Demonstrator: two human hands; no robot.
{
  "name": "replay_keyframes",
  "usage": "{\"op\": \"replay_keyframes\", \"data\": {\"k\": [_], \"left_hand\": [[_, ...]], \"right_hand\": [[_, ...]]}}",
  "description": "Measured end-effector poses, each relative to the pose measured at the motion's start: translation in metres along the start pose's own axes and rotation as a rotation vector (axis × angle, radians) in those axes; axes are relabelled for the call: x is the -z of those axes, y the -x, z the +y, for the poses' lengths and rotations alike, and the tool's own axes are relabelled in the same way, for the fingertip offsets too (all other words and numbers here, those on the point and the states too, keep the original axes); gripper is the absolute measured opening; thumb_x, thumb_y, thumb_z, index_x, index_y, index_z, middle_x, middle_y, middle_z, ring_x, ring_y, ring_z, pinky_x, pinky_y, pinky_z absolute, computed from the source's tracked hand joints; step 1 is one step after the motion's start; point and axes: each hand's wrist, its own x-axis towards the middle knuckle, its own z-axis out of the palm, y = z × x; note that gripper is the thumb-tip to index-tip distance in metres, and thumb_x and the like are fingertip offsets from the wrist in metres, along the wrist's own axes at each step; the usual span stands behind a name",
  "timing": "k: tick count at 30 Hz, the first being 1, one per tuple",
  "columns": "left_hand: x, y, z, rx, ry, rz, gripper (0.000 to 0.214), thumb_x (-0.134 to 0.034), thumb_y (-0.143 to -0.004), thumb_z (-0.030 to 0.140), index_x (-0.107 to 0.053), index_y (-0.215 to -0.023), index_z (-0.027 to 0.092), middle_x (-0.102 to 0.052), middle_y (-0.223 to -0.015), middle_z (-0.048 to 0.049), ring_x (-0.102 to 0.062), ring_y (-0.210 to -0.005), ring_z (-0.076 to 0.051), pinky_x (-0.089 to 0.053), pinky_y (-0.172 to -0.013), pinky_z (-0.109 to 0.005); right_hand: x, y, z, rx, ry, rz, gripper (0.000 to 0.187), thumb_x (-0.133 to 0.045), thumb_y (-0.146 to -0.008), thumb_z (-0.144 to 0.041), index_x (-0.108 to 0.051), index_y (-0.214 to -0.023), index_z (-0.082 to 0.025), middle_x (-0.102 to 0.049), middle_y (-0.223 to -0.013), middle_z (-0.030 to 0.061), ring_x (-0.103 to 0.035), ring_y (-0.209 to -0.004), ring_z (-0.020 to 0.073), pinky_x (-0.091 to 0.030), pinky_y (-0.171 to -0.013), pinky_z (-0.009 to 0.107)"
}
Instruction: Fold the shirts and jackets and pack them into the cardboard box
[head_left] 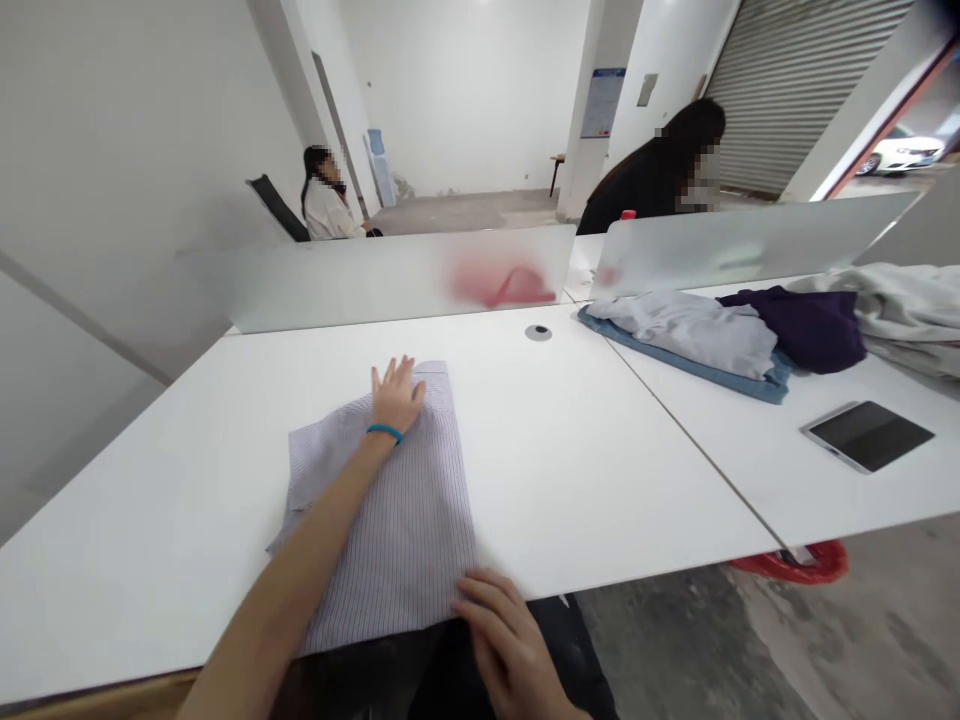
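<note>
A striped, pale purple-grey shirt (405, 510) lies folded on the white table (585, 500), its near edge reaching the table's front edge. My left hand (396, 396), with a teal band at the wrist, rests flat near the shirt's far end, fingers spread. At the near right corner, my right hand (502, 635) has its fingers bent over the shirt's edge. The thumb side of that hand is partly hidden. My left forearm covers part of the shirt's left side.
Frosted dividers (405, 280) run along the back. Right of the table seam lie a grey garment on blue denim (682, 335), a purple cloth (806, 325) and a tablet (870, 436). A red-lined bin (825, 565) stands below. Two people are beyond the dividers.
</note>
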Motion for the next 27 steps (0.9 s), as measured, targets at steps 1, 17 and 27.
{"op": "replay_keyframes", "data": {"k": [1,17,27], "left_hand": [[0.007,0.009,-0.014,0.029,-0.047,-0.032,0.063,-0.027,-0.09,0.043,-0.036,-0.14,0.008,-0.035,-0.148,-0.013,-0.024,-0.14,-0.029,-0.005,-0.115,-0.054],[0.039,0.09,-0.122,0.355,0.006,-0.235,0.068,-0.028,-0.085,0.058,-0.046,-0.129,0.011,-0.04,-0.144,-0.0168,-0.025,-0.137,-0.035,-0.018,-0.11,-0.055],[0.051,0.103,-0.068,0.124,0.152,-0.219,0.051,-0.035,-0.082,0.058,-0.056,-0.104,0.016,-0.062,-0.11,-0.012,-0.052,-0.108,-0.027,-0.039,-0.097,-0.04]], "right_hand": [[0.007,0.008,0.001,-0.09,-0.041,0.061,0.034,-0.039,-0.09,-0.008,-0.059,-0.115,-0.02,-0.066,-0.108,0.0082,-0.06,-0.106,0.0159,-0.051,-0.091,0.028],[-0.015,0.018,0.009,-0.355,0.12,-0.367,0.049,-0.026,-0.099,-0.033,-0.037,-0.144,-0.016,-0.07,-0.069,0.0081,-0.066,-0.058,0.0193,-0.05,-0.056,0.025],[-0.001,0.077,-0.002,-0.44,-0.251,-0.08,0.042,-0.037,-0.096,-0.033,-0.052,-0.133,-0.026,-0.069,-0.101,0.0091,-0.066,-0.088,0.0188,-0.054,-0.077,0.029]]}}
